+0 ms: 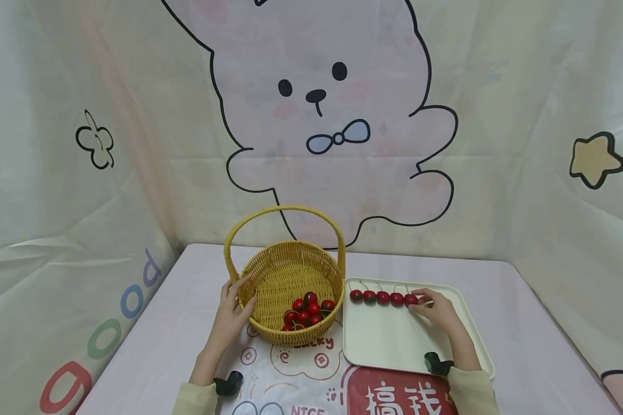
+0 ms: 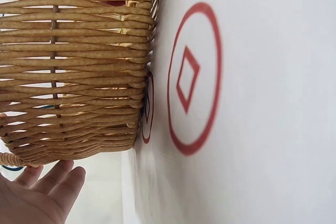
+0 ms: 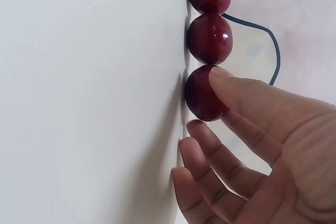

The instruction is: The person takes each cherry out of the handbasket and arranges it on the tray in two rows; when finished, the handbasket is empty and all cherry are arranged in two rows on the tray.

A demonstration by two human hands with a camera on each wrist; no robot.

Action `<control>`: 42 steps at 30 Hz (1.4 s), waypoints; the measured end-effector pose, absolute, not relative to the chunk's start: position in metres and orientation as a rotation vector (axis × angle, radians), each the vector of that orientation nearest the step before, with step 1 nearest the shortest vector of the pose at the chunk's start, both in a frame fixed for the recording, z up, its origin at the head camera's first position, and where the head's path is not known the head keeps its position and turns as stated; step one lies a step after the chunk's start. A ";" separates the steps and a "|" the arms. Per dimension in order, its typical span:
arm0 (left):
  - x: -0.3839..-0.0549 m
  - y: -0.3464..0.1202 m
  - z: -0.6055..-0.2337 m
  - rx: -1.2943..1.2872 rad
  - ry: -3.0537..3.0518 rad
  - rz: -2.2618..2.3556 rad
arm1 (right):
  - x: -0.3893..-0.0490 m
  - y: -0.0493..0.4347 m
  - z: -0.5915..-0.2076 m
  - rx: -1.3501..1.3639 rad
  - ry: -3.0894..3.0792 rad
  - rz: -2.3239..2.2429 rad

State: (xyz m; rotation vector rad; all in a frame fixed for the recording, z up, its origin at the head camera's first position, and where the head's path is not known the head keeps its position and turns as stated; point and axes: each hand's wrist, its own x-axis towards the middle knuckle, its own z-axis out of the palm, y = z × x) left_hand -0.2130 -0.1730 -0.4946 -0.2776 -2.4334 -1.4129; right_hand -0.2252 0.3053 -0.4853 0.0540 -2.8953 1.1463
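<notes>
On the left side of a yellow wicker basket (image 1: pixel 275 294), my left hand (image 1: pixel 231 316) grips the rim, thumb lapping over the edge. The left wrist view has several of its fingers (image 2: pixel 68 184) against the outer weave (image 2: pixel 73 77). Several red cherries (image 1: pixel 303 317) lie together in the basket's near right part. Along the far side of a cream tray (image 1: pixel 394 340) runs a row of dark red cherries (image 1: pixel 383 298) with stems. My right hand (image 1: pixel 438 310) pinches the cherry at the row's right end (image 3: pixel 202 93) between thumb and forefinger; its other fingers spread beside the tray surface.
The basket's tall arched handle (image 1: pixel 285 208) rises over it. Basket and tray stand side by side on a white table (image 1: pixel 509 323) with a printed cloth (image 1: pixel 291 397) at the front. A curtain (image 1: pixel 342 184) with a cartoon bear hangs behind.
</notes>
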 end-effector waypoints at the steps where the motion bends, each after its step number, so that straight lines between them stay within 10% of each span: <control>1: -0.213 -0.173 -0.494 -0.276 -2.435 -1.412 | -0.225 0.305 -0.485 0.053 -2.897 1.144; 42: -0.212 -0.173 -0.495 -0.292 -2.426 -1.419 | -0.208 0.236 -0.426 0.235 -2.663 1.139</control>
